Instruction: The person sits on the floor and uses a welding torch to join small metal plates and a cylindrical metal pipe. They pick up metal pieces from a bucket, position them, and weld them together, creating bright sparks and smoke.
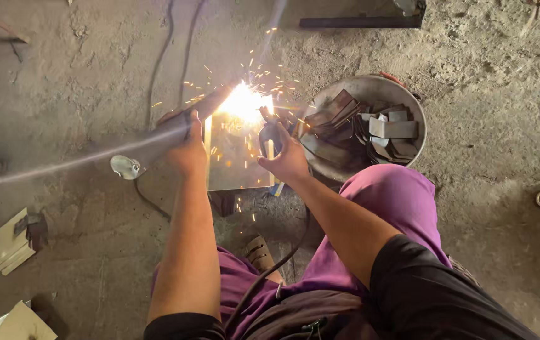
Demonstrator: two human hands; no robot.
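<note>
- So, the right hand (287,156) is curled around a dark welding holder (271,133), fingers wrapped tight on the handle. The tip of it is lost in the glare, so you can't really see where it meets the metal.
- The left hand (187,146) is gripping a long metal bar (93,154), fingers closed round it near the end that runs into the flash. The bar shoots off to the left and looks streaky and blurred, and its far end is cut off by the edge of the view.
- Both hands sit either side of a flat metal sheet (235,160) that's propped up on the ground, just in front of the knees. It's shiny, greyish, roughly rectangular, and lit yellow at the top. Its top edge is totally washed out by the bright white flash (243,101), with sparks flying up and around.
- A black cable (263,277) runs from the holder down between the legs; the lower end disappears under the purple trousers (396,208).
- Just right of the sheet there's a round metal basin (411,104) full of dark bent metal scraps (370,129), hard to tell apart in the pile.
- Off to the left on the dirt floor (81,69), some pale wood blocks (11,249), partly in shadow.
</note>
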